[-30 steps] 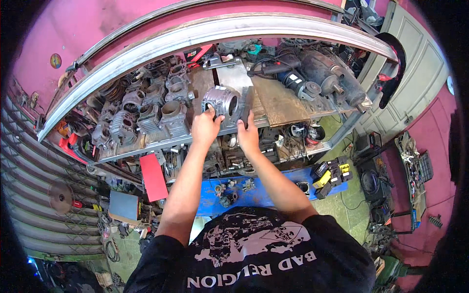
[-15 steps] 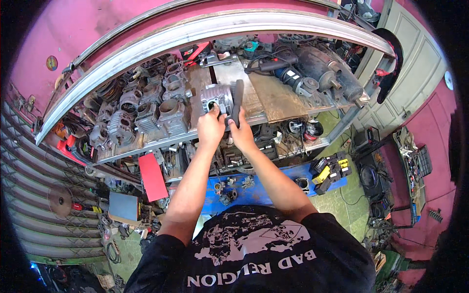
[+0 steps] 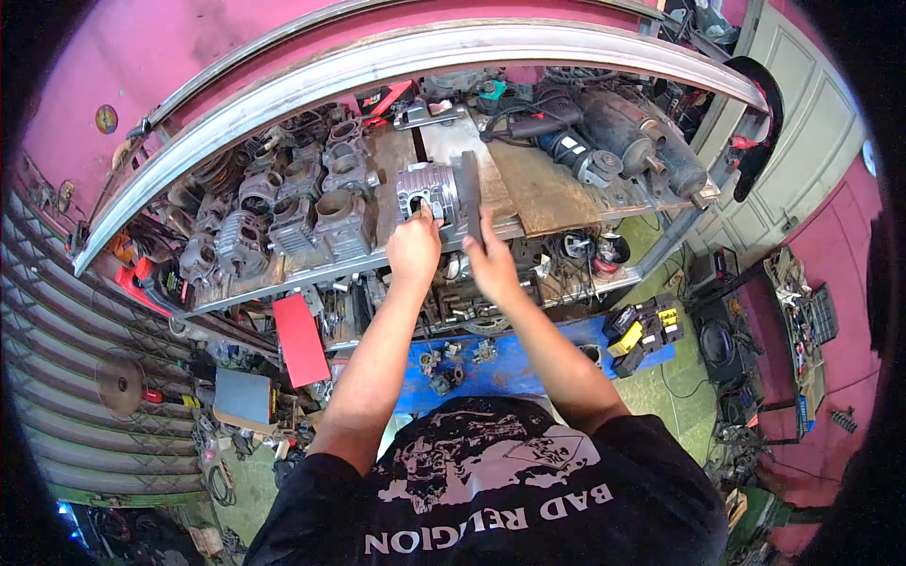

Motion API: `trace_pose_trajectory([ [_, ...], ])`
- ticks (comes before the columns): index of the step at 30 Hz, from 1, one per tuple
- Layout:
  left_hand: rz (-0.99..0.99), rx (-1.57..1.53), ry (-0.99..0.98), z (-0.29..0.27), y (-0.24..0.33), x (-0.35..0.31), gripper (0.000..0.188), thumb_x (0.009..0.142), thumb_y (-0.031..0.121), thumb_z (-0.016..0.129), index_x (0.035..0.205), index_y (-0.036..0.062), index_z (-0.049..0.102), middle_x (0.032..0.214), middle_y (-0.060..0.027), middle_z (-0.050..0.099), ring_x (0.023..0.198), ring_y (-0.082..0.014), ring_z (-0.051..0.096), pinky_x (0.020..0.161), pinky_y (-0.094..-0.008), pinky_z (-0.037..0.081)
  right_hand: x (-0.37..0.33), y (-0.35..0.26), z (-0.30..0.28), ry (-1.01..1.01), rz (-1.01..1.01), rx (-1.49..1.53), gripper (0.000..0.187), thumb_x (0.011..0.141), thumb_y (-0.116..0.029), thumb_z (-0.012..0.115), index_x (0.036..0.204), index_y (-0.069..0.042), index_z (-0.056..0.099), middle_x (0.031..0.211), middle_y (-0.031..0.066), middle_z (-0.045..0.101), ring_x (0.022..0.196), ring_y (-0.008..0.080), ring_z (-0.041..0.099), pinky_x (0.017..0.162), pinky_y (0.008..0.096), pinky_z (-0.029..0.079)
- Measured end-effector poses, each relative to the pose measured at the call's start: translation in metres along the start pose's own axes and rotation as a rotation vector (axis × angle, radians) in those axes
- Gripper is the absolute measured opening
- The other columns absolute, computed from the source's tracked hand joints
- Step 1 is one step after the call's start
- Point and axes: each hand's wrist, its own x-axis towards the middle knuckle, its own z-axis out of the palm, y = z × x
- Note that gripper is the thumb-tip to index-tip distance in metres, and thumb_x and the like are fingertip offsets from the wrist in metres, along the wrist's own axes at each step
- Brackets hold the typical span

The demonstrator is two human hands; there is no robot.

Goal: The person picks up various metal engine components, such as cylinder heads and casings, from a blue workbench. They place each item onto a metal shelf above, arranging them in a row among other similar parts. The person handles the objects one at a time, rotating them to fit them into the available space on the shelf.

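On the bench shelf in front of me, a silver finned engine cylinder head (image 3: 438, 181) stands on its side with an oval opening facing me. My left hand (image 3: 413, 249) grips its near end, fingertips at the opening. Close along its right side stands a long, dark, flat bar like a file (image 3: 470, 193). My right hand (image 3: 494, 266) holds the bar's lower end, with the thumb on its left side. Whether the bar touches the head's flat face I cannot tell.
Several engine cylinders (image 3: 342, 222) crowd the shelf's left part. To the right lie an angle grinder (image 3: 587, 162) and exhaust mufflers (image 3: 623, 132). A metal rail (image 3: 425, 45) crosses above. Below are a blue board (image 3: 510, 370) with small parts and black-and-yellow boxes (image 3: 647, 330).
My right hand and the bar have moved to the right, so my hands are farther apart. The left hand keeps its hold on the cylinder head. The view has shifted slightly.
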Motion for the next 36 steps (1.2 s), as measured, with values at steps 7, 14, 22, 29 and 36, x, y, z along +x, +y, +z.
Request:
trace_pose_trajectory([
  [7, 0.023, -0.018, 0.064, 0.015, -0.002, 0.004, 0.032, 0.096, 0.026, 0.066, 0.116, 0.0018, 0.071, 0.083, -0.0203, 0.073, 0.076, -0.0402, 0.074, 0.068, -0.051, 0.06, -0.069, 0.038, 0.041, 0.18, -0.143, -0.037, 0.066, 0.105, -0.016, 0.055, 0.163, -0.004, 0.024, 0.129, 0.0231, 0.064, 0.111, 0.0217, 0.062, 0.098, 0.0319, 0.048],
  [14, -0.003, -0.078, -0.023, 0.011, 0.008, 0.013, 0.028, 0.093, 0.017, 0.063, 0.11, -0.0037, 0.072, 0.081, -0.027, 0.072, 0.078, -0.044, 0.073, 0.074, -0.0533, 0.06, 0.034, 0.036, 0.012, 0.086, -0.096, -0.048, 0.065, 0.105, -0.022, 0.056, 0.16, -0.005, 0.027, 0.115, 0.0258, 0.071, 0.106, 0.0346, 0.07, 0.095, 0.0388, 0.052],
  [22, -0.02, -0.047, 0.042, 0.001, 0.01, 0.009, 0.021, 0.092, 0.019, 0.064, 0.097, 0.0031, 0.077, 0.08, -0.0234, 0.073, 0.077, -0.0436, 0.073, 0.074, -0.0545, 0.06, -0.078, 0.019, 0.067, 0.229, -0.113, -0.025, 0.072, 0.105, -0.018, 0.053, 0.164, -0.004, 0.013, 0.129, 0.0278, 0.064, 0.106, 0.0332, 0.07, 0.093, 0.0382, 0.052],
  [29, 0.192, -0.159, 0.164, -0.041, -0.026, 0.055, 0.062, 0.081, 0.05, 0.078, 0.136, 0.0217, 0.068, 0.14, -0.02, 0.063, 0.119, -0.0387, 0.067, 0.1, -0.0483, 0.055, -0.049, 0.018, 0.043, 0.118, 0.071, 0.087, 0.074, 0.106, -0.021, 0.055, 0.164, -0.004, 0.012, 0.094, 0.0193, 0.067, 0.079, 0.0233, 0.064, 0.076, 0.0368, 0.053],
  [36, 0.304, 0.163, -0.347, -0.048, -0.035, 0.108, 0.084, 0.07, 0.074, 0.077, 0.141, 0.0289, 0.065, 0.133, -0.0144, 0.069, 0.119, -0.0372, 0.067, 0.1, -0.0499, 0.055, -0.095, 0.02, 0.069, 0.113, 0.107, 0.116, 0.073, 0.107, -0.023, 0.054, 0.165, -0.008, 0.011, 0.105, 0.016, 0.061, 0.083, 0.0207, 0.061, 0.076, 0.0333, 0.051],
])
